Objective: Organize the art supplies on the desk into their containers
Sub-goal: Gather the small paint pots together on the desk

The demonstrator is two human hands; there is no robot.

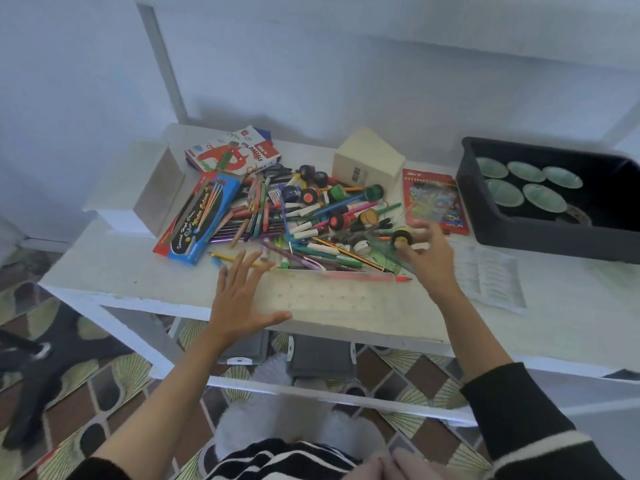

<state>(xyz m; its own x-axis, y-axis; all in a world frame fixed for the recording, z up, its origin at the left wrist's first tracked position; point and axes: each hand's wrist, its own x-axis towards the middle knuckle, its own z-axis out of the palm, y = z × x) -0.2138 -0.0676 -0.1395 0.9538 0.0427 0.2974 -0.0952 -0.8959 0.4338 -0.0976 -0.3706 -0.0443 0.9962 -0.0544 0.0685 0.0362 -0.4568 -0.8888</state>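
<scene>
Head view. The right grip (pixel 429 252) sits at the near right edge of the pile of pens and pots (pixel 311 216). Its thumb is against a small yellow-capped pot (pixel 401 237) and its fingers fan out above. Motion blur hides whether they pinch the pot or only touch it. The pot lies just to the left of this grip, at the fingertips, and appears to rest tipped on its side on a green ruler (pixel 388 256).

The left grip (pixel 239 299) is spread flat, fingers straight, at the near edge of the surface (pixel 138 285). It holds nothing, and its fingertips reach only the nearest stray pencils.

Between the two grips lies a pale shallow tray (pixel 332 299), with a red pencil (pixel 367 277) along its far rim, long axis left to right.

The black bin (pixel 485 216), holding green dishes, stands well apart to the right, past the right grip.

Judgement: the right grip is the nearer to the pot, and the move to the black bin would carry it rightward and away.
</scene>
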